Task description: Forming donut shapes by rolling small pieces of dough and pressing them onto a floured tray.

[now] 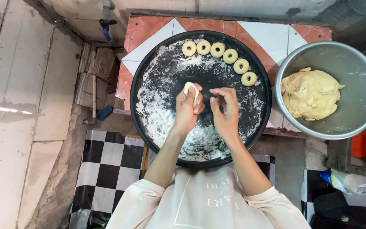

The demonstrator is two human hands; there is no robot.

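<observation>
— While the left hand [187, 108] pinches a dough ring [191, 89] over the floured black tray [149, 85], what's the right hand [224, 111] doing?
— Half-curled, empty, just beside it. Six finished rings [217, 49] line the tray's far rim; the dough bowl [361, 59] sits at the counter's right edge.

A crinkly plastic bag [352, 181] lies on the floor at the bottom right. It is mostly clear and whitish, with blue and yellow bits. There are no signs or screens.
</observation>
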